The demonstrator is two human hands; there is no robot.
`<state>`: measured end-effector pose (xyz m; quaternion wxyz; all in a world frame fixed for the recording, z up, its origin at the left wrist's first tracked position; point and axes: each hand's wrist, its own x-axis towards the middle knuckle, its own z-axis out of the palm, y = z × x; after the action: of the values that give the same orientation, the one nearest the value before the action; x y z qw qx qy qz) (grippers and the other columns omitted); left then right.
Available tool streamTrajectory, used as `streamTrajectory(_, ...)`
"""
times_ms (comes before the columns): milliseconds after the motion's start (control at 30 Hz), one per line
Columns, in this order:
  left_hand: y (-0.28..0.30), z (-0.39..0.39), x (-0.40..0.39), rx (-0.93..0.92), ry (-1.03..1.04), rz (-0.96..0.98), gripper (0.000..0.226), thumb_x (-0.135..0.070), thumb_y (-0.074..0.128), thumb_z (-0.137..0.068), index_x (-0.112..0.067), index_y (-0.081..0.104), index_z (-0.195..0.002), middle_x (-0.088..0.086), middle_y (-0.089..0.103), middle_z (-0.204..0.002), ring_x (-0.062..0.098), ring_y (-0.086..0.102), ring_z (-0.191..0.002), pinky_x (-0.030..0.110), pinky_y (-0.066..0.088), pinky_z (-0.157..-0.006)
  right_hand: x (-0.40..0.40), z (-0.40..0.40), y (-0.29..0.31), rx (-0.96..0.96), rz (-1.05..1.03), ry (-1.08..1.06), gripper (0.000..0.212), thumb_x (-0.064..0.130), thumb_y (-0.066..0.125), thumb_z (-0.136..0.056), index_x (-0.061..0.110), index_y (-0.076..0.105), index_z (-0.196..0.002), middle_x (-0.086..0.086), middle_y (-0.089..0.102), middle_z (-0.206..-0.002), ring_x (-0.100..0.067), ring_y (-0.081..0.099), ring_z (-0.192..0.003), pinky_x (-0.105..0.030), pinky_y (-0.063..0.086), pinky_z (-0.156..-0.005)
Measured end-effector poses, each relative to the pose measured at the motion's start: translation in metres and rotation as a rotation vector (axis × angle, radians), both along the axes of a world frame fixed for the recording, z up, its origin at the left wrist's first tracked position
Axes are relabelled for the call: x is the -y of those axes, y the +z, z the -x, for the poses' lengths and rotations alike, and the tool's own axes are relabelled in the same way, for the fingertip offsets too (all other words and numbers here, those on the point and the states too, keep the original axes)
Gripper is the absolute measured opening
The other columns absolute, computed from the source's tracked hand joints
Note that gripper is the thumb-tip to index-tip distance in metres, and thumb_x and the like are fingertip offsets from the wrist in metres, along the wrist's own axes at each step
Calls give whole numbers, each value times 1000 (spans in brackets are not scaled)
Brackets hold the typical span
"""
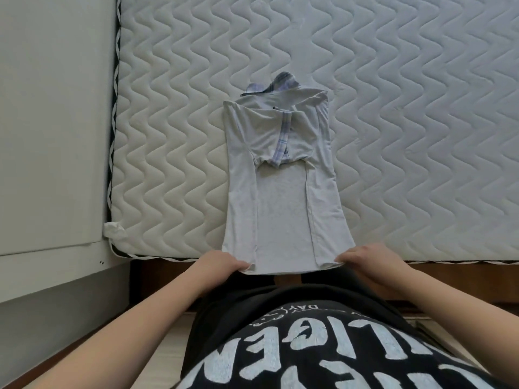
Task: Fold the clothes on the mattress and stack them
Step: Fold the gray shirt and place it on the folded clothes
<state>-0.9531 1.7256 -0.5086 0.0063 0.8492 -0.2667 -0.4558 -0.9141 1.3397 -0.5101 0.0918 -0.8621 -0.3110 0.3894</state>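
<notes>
Pinching shirt (280,209) hem corners, left hand (217,261), right hand (370,259), at mattress (421,136) near edge

The black shirt (280,346) bears inverted lettering, seemingly "DAY", otherwise unreadable.

pale wall (53,113), wooden bed frame (463,272)

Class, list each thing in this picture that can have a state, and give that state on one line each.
Shirt: lying flat, sides and sleeves folded inward, bottom hem overhanging the mattress edge.
Left hand: grips the hem's left corner.
Right hand: grips the hem's right corner.
Mattress: bare, no sheet.
</notes>
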Motion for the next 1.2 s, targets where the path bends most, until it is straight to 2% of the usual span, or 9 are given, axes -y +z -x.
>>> streamTrajectory(100,9,-2,0,-15,3,37,45,-19,36,-99,-41,45,-137,6,64,-119,28,61,-108,36,48,-89,-1,1,0,-4,13,37,26,38,50,-95,41,62,-118,15,67,-115,-14,65,-100,-24,38,-71)
streamTrajectory(200,8,-17,-4,-9,81,51,33,-29,41,-96,-38,50,-126,3,66,-113,26,62,-103,33,42,-77,-8,-11,0,25,21,10,25,31,55,-92,36,63,-116,10,69,-110,-17,67,-96,-29,46,-71)
streamTrajectory(367,-1,-70,-19,106,197,93,44,-16,42,-98,-44,49,-131,0,64,-116,24,62,-104,28,38,-75,-25,-65,8,257,-120,-19,46,-2,90,-54,20,76,-92,2,74,-82,-21,68,-60,-25,47,-45)
streamTrajectory(500,7,-125,-30,167,195,210,50,-12,46,-99,-50,52,-131,-15,59,-131,16,60,-110,24,37,-75,-38,-118,19,296,-177,-47,47,-12,78,-65,16,75,-102,-3,73,-94,-27,70,-69,-31,51,-51)
streamTrajectory(667,18,-206,-38,183,158,229,57,-2,41,-96,-46,58,-128,-11,60,-126,17,57,-109,26,37,-76,-57,-192,25,289,-182,-127,26,11,59,-95,17,69,-118,-7,70,-111,-32,67,-94,-41,52,-72)
streamTrajectory(767,16,-252,-43,141,223,275,49,-1,41,-96,-35,65,-122,-4,62,-125,20,55,-113,31,42,-90,-66,-239,24,302,-223,-217,21,17,63,-94,11,71,-113,-15,72,-102,-37,67,-90,-43,52,-75)
streamTrajectory(900,-4,-316,-53,139,349,322,44,2,45,-94,-25,70,-118,1,66,-125,23,58,-114,27,41,-94,-68,-303,9,234,-142,-242,19,25,56,-98,21,69,-110,-8,71,-102,-33,62,-92,-38,46,-73)
streamTrajectory(1033,-38,-370,-62,196,417,292,41,-3,48,-95,-27,69,-121,2,65,-127,24,58,-115,21,37,-87,-73,-357,-17,246,-145,-291,19,26,57,-97,21,70,-109,-7,71,-103,-33,61,-95,-38,43,-75)
streamTrajectory(1200,-81,-426,-72,179,466,242,37,-6,50,-94,-25,66,-122,6,68,-119,26,60,-108,29,42,-85,-77,-409,-58,259,-184,-338,20,23,60,-96,13,70,-110,-9,71,-105,-33,61,-96,-36,43,-78)
